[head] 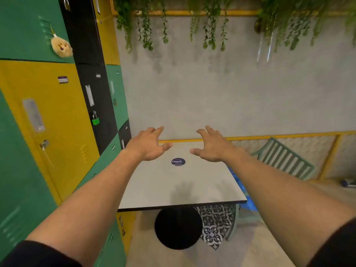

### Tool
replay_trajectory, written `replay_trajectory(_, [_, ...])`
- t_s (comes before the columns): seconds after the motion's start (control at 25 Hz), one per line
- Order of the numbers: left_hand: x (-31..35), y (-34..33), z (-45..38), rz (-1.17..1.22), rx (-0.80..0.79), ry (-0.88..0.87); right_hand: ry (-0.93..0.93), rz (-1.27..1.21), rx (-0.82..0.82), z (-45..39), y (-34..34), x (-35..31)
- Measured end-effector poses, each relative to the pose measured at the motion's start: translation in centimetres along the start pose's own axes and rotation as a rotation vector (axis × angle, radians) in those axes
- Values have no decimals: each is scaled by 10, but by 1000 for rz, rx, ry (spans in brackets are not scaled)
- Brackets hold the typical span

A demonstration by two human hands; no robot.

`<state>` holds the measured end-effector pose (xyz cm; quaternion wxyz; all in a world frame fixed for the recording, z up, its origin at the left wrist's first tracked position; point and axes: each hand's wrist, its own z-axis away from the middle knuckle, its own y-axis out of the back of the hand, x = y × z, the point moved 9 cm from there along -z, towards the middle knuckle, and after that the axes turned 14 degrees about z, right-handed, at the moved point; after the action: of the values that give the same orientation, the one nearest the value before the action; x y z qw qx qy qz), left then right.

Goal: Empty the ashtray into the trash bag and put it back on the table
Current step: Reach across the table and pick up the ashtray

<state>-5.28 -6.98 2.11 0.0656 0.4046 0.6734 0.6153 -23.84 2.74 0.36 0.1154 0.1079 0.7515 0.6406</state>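
Note:
A small round dark ashtray (178, 162) with white lettering sits on the white square table (154, 189), toward its far middle. My left hand (149, 144) hovers just left of and beyond the ashtray, fingers spread, holding nothing. My right hand (212, 146) hovers to the right of it, also spread and holding nothing. Both hands are above the table surface, apart from the ashtray. Something blue and crinkled, possibly the trash bag (244, 187), shows beside the table's right edge, mostly hidden by my right forearm.
Green, yellow and black lockers (57, 122) stand close along the left. A green slatted chair (285, 158) stands right of the table. The table's black round base (178, 227) rests on the floor. A grey wall with hanging plants (212, 26) is behind.

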Motion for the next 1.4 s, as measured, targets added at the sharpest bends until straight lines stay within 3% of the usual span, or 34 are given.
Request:
replay_trajectory(0.52, [-64,-81,-42,10,-157,78,-24,14,-130,-44,-86,9])
replay_trajectory(1.04, [-83,-149,-192,0,-168,237,79,43,-196,-214,-138,85])
replay_trajectory(1.4, [-127,-186,-265,35,-186,340,128,66,-229,-309,-181,95])
